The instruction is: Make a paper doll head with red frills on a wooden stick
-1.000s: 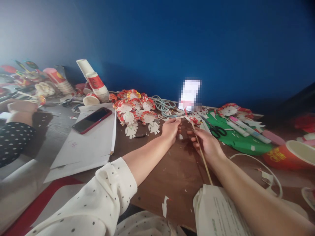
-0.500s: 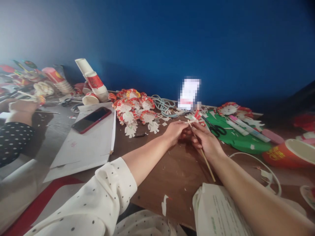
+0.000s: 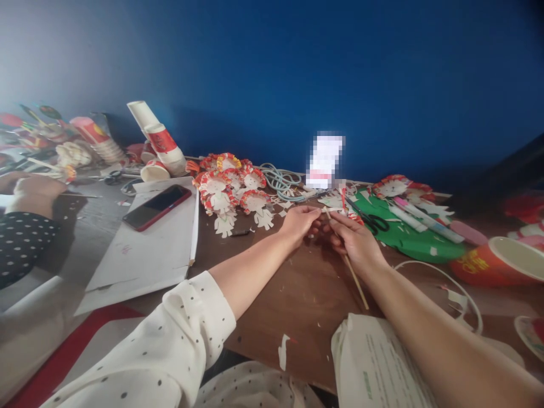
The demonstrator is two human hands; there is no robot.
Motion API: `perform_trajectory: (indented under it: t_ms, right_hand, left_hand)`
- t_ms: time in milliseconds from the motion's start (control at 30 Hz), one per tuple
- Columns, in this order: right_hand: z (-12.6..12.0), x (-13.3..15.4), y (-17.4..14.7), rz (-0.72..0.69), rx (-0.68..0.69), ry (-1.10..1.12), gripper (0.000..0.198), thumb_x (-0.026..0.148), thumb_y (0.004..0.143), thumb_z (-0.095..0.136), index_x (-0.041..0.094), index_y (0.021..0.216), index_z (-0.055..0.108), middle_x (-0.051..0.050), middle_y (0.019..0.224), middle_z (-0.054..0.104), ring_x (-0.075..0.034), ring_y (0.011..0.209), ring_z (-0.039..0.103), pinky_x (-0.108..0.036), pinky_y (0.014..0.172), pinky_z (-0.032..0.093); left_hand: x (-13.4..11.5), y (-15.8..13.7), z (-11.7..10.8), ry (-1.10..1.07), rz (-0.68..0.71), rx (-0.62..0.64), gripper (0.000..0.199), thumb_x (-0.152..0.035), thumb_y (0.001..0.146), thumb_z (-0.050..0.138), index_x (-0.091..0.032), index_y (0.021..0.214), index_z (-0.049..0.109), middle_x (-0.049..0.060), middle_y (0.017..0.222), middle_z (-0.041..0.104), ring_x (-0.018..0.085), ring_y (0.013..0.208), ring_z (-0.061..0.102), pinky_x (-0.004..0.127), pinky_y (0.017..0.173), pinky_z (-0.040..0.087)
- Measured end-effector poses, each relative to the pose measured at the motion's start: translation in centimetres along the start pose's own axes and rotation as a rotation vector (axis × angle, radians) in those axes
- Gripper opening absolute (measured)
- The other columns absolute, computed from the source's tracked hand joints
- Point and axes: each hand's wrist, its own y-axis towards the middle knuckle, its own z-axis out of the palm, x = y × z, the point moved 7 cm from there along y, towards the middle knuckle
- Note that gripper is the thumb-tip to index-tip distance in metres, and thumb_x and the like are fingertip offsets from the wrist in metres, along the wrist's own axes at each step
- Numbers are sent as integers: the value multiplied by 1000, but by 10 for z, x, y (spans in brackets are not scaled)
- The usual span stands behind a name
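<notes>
My right hand [image 3: 356, 241] is closed around a thin wooden stick [image 3: 356, 280], which slants down toward me with its upper end between my hands. Close beside that end, my left hand [image 3: 300, 224] is closed in a pinch. A small whitish bit shows at the stick's tip near the left fingertips; I cannot make out what the left fingers hold. Just behind my hands lie white paper scraps and a red-and-white paper piece. Black-handled scissors [image 3: 377, 225] rest right of my right hand on a green sheet [image 3: 408, 243].
Several red-and-white paper figures [image 3: 255, 198] lie left of centre by a coiled cable [image 3: 280, 181]. A phone [image 3: 157, 208] rests on white paper at left, with paper cups [image 3: 164, 148] behind. A lit screen stands at the wall. Another person's hand [image 3: 36, 190] is far left.
My hands stay together at the stick's upper end, with only small finger movements. The gap between the fingertips looks slightly wider. The whole view has shifted a little.
</notes>
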Motion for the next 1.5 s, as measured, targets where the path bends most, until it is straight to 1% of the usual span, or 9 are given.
perform_trajectory:
  t_ms: [100, 233, 367, 633, 767, 933, 1067, 1233, 1500]
  right_hand:
    - [1, 0, -1, -5, 8, -38, 60, 34, 58, 82, 16, 114, 70, 0, 66, 64, -6, 43, 42, -18, 36, 22]
    - [-1, 2, -2, -14, -34, -86, 61, 35, 60, 79, 15, 117, 70, -1, 68, 65, -7, 45, 44, -20, 37, 23]
    - [-1, 4, -2, -10, -32, -129, 62, 38, 61, 79, 16, 118, 70, -2, 69, 65, -8, 45, 44, -21, 37, 23]
    - [0, 7, -5, 3, -14, -107, 67, 33, 59, 79, 11, 121, 68, -3, 68, 66, -7, 43, 43, -19, 36, 21]
    - [0, 10, -6, -31, -5, -103, 64, 36, 60, 79, 11, 118, 70, -3, 70, 66, -6, 43, 43, -19, 35, 21]
    - [-2, 6, -5, -56, -25, -147, 69, 41, 60, 79, 9, 121, 69, 2, 56, 58, -7, 41, 42, -19, 35, 22]
    - [-5, 4, -3, -106, -32, -261, 67, 46, 65, 75, 11, 122, 69, 2, 50, 55, -9, 39, 42, -21, 35, 24]
    - [-7, 9, -3, -189, -27, -500, 59, 47, 76, 65, 14, 124, 69, 3, 41, 52, -10, 36, 39, -24, 38, 31]
    - [1, 15, -9, -413, 4, -775, 46, 38, 87, 52, 14, 122, 70, 2, 45, 57, -16, 44, 54, -30, 53, 47]
  left_hand:
    - [0, 0, 0, 2, -7, 3, 15, -18, 86, 62, -13, 72, 64, 3, 67, 64, 6, 51, 51, 18, 48, 38]
    - [-2, -1, 1, -39, -9, 15, 15, -17, 87, 59, -13, 74, 64, 3, 70, 65, 5, 51, 52, 18, 47, 37]
    - [-1, -2, 1, -100, -57, 23, 13, -13, 87, 58, -12, 75, 62, 2, 67, 63, 5, 50, 53, 17, 47, 37]
    - [3, 1, 2, -150, -68, 121, 19, -21, 82, 72, -13, 72, 58, -2, 61, 58, 3, 47, 49, 15, 45, 36]
    - [3, 1, 4, -164, -95, 157, 19, -23, 83, 72, -13, 73, 59, -4, 55, 54, 2, 46, 49, 13, 44, 37]
    - [3, -1, 9, -192, -116, 179, 18, -23, 78, 77, -11, 74, 64, -4, 54, 54, 2, 46, 49, 12, 44, 38]
    - [3, -1, 7, -196, -106, 132, 12, -17, 80, 74, -9, 75, 66, -2, 57, 57, 2, 47, 52, 12, 47, 42]
    - [5, -4, 8, -164, -137, 104, 10, -16, 85, 68, -8, 78, 68, -1, 54, 57, 6, 48, 56, 15, 49, 44]
    - [5, -4, 7, -123, -118, 76, 10, -13, 86, 66, -7, 78, 68, 2, 60, 61, 5, 49, 56, 18, 56, 49]
